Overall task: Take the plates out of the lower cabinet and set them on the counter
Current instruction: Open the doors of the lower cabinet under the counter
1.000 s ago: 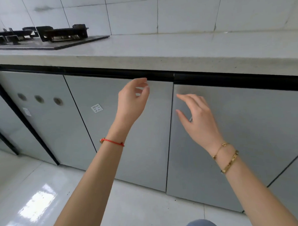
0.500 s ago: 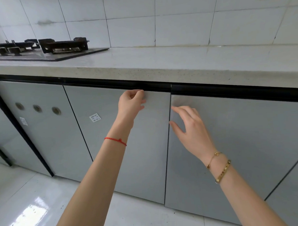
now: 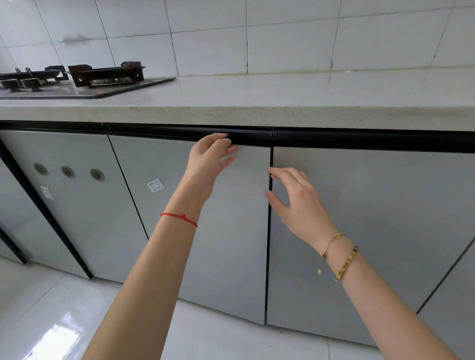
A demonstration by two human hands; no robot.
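Observation:
Two grey lower cabinet doors meet at a dark vertical seam below the pale counter [image 3: 295,101]. My left hand [image 3: 209,160] reaches up to the top edge of the left door [image 3: 195,236], its fingers curled over that edge under the black strip. My right hand [image 3: 294,199] hovers with relaxed, spread fingers at the left edge of the right door [image 3: 369,228], fingertips by the seam. Both doors look shut or nearly so. No plates are visible; the cabinet's inside is hidden.
A black gas hob [image 3: 71,81] sits on the counter at the far left. More grey doors [image 3: 68,203] with round vents stand to the left. White wall tiles rise behind the counter, and glossy floor tiles [image 3: 46,324] lie below.
My left hand has risen from in front of the left door to its top edge, where the fingers now curl over it. My right hand has drifted to the seam. The view tilted up.

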